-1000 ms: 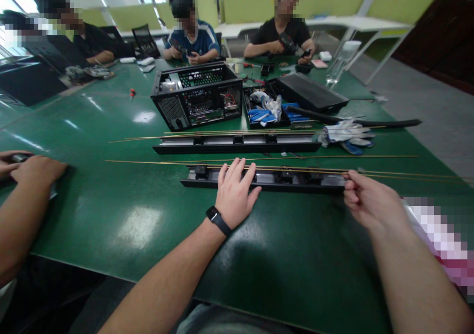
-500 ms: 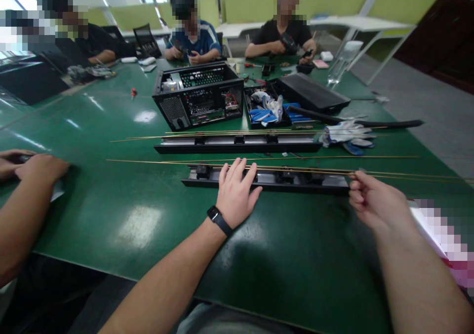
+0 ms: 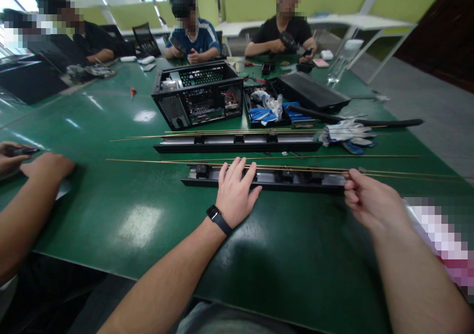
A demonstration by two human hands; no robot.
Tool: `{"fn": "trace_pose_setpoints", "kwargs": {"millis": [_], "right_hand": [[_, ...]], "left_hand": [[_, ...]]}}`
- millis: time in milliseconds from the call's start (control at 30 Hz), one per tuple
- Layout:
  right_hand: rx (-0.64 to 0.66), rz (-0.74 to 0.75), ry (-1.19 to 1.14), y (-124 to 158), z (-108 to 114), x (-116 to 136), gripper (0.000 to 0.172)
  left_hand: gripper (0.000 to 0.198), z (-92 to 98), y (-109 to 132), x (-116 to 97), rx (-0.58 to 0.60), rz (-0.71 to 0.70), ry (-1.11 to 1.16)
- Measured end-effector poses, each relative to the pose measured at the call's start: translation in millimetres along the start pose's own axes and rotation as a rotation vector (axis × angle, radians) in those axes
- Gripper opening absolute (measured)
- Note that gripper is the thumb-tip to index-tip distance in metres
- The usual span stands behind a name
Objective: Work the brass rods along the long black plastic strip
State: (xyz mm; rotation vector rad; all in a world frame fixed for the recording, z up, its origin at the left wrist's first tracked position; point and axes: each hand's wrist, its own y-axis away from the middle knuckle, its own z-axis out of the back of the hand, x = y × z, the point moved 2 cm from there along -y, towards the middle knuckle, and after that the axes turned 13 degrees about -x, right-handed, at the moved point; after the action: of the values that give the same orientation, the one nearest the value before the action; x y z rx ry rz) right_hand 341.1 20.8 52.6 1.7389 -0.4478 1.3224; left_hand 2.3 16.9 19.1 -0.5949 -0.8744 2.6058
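– Now, how far along?
– On the table (image 3: 111, 215) the near rail (image 3: 289, 180) lies flat, with a second rail (image 3: 237, 144) behind it. The person's left hand (image 3: 235, 193) rests on the near rail, fingers spread and gripping nothing. The right hand (image 3: 366, 200) is at the rail's right end, fingers closed in a pinch on a thin brass rod (image 3: 388, 173) that runs along the rail's top. The rod looks not yet seated, though it is hard to tell.
– Changes from half a second back?
– The left hand is unmoved. The right hand has shifted slightly left, toward the rail end. A co-worker's hand (image 3: 48, 166) at the table's left edge has slid a little to the right.
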Motion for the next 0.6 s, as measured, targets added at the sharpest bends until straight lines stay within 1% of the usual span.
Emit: {"fn": "trace_pose_setpoints", "kwargs": {"millis": [100,367,433,600], "right_hand": [[0.015,-0.017,-0.009,-1.9,-0.3,-0.6,0.027],[0.006,-0.034,-0.029,-6.7,2.0,0.9,0.027],[-0.005,-0.042,-0.029,-7.8,3.2,2.8,0.025],[-0.041,-0.054,-0.020,-10.3,6.3,6.0,0.028]], "left_hand": [[0.062,0.2,-0.4,-0.1,0.009,0.006,-0.002],[0.061,0.6,-1.1,0.0,0.003,-0.005,-0.002],[0.061,0.5,-1.2,-0.1,0.004,-0.002,-0.003],[0.060,0.2,-1.1,0.2,0.000,-0.004,-0.002]]}}
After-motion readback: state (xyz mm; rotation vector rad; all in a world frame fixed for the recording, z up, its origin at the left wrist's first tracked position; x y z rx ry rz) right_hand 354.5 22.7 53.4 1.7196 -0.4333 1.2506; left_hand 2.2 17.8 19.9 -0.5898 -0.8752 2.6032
